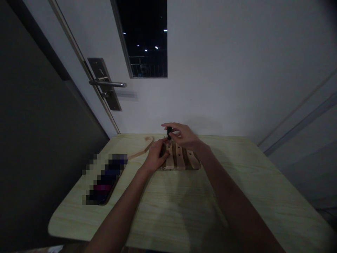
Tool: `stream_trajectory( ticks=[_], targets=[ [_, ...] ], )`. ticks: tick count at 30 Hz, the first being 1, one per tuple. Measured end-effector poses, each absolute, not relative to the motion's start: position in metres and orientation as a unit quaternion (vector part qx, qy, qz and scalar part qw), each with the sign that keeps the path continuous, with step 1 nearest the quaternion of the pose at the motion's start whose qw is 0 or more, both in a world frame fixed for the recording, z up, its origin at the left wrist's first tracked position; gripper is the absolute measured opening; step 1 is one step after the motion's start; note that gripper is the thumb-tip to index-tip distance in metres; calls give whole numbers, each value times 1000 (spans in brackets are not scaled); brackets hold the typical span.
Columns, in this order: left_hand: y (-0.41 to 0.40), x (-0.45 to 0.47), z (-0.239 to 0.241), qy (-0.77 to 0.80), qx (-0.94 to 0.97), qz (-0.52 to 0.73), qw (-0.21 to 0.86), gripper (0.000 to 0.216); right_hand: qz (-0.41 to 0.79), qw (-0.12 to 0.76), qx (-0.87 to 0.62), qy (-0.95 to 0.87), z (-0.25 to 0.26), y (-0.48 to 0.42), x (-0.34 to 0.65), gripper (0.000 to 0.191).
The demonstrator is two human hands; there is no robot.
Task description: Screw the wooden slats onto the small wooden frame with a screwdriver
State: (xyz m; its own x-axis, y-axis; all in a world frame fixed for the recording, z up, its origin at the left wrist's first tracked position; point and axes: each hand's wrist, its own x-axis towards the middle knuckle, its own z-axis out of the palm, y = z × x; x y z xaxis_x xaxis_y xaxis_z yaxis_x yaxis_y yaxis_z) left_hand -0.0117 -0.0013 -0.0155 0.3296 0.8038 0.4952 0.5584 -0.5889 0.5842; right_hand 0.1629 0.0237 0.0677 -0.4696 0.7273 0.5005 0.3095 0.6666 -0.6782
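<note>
In the head view, a short black-handled screwdriver stands nearly upright over a wooden piece. My right hand pinches its handle from above with thumb and fingers. The screwdriver's tip meets the left part of the wooden piece, which has pale slats with dark holes and darker wood between them. My left hand grips that piece at its left edge, thumb on top and fingers behind. Whether a screw sits under the tip is too small to tell.
A thin wooden stick with a hooked end lies left of my left hand. Farther left, a phone, partly pixelated, rests on the pale wood-grain table. Behind the table rises a white door with a metal handle and a dark window.
</note>
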Motion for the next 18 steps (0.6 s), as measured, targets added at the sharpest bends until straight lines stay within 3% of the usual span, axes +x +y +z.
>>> stream_trajectory(
  ticks=[11,18],
  targets=[
    [-1,-11,-17,427,797,395,165,47,237,413,-324,-818,67,27,161,25],
    [-3,-9,-12,440,797,386,152,43,278,406,-315,-812,65,25,158,37]
  ],
)
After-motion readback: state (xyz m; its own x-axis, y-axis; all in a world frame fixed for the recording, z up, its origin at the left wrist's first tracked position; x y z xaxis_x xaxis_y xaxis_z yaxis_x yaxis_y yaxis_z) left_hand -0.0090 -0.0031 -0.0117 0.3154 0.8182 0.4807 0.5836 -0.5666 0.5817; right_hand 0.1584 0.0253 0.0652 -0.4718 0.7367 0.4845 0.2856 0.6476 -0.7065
